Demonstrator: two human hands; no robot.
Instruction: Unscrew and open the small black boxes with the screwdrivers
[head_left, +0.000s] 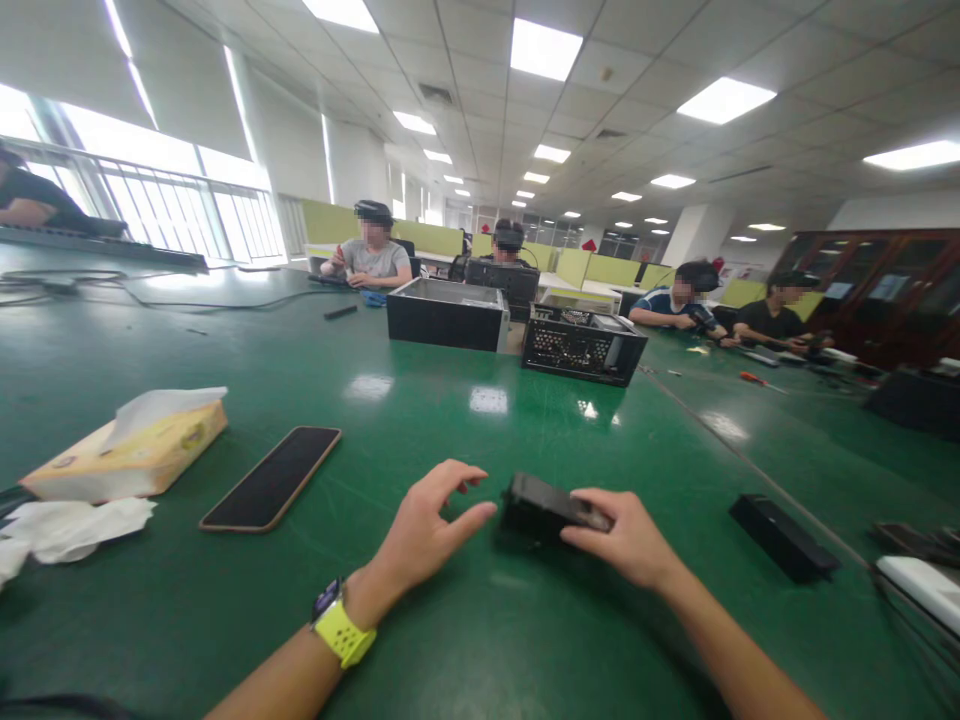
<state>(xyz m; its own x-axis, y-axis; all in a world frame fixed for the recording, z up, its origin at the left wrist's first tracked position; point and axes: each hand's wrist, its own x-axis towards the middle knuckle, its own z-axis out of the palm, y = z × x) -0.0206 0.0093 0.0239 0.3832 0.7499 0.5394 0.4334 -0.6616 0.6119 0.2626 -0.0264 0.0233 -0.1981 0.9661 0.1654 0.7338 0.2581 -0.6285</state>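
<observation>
A small black box-like device (541,505) lies on the green table (465,420) in front of me. My right hand (626,538) rests on its right end, fingers curled over the top edge and gripping it. Just left of the device is my left hand (424,530), fingers apart and bent, the thumb pointing at it without touching; a watch with a yellow-green strap (341,625) is on that wrist.
A phone (271,477) lies face up at left, beside a tissue box (127,450) and crumpled tissues (71,525). A black bar-shaped part (782,537) lies at right. Two open computer cases (447,313) (581,345) stand further back. Several people sit at the far side.
</observation>
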